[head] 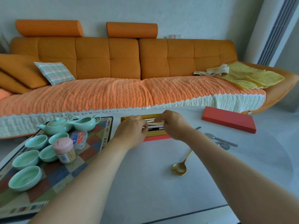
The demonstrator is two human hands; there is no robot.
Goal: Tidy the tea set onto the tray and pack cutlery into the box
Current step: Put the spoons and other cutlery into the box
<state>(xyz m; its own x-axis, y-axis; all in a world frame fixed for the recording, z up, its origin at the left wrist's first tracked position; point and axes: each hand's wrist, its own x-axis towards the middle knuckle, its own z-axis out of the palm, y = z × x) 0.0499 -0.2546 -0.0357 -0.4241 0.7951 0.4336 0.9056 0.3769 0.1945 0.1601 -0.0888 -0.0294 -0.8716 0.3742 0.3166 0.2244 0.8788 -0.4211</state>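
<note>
Both hands are placed over the open box (157, 137) at the far middle of the tabletop (145, 175). Pale chopsticks (153, 124) inside it are pinched by the fingers of the left hand (131, 132) and right hand (174, 125). A gold spoon (180, 166) and silver cutlery (220, 139) are left lying outside. The tea set is seated on the tray (97, 143), left.

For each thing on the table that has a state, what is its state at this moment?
box: open, holds pale sticks
box lid: off, lying flat on the table
teapot: lidded, upright on the tray
toothpick jar: capped, upright
gold spoon: loose on the table
left hand: gripping the sticks
right hand: gripping the sticks
</note>
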